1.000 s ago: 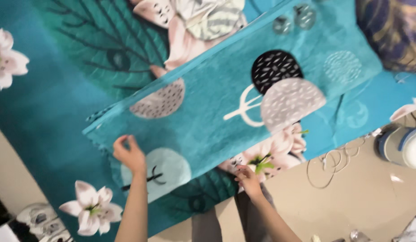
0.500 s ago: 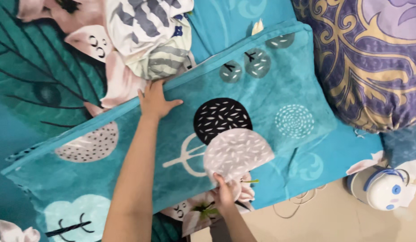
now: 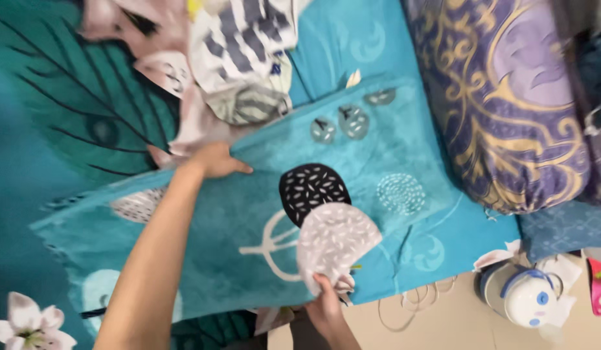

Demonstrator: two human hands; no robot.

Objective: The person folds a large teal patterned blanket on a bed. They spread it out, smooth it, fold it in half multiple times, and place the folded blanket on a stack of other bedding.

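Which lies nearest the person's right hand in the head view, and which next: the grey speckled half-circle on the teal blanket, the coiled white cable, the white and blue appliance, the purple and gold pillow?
From the right hand:
1. Grey speckled half-circle, just above the fingers.
2. Coiled white cable, on the floor to its right.
3. White and blue appliance, farther right on the floor.
4. Purple and gold pillow, up at far right.

No packages, labels, signs, screens.

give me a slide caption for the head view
Left hand flat on the far edge of a folded teal blanket, right hand pinching its near edge on the bed.
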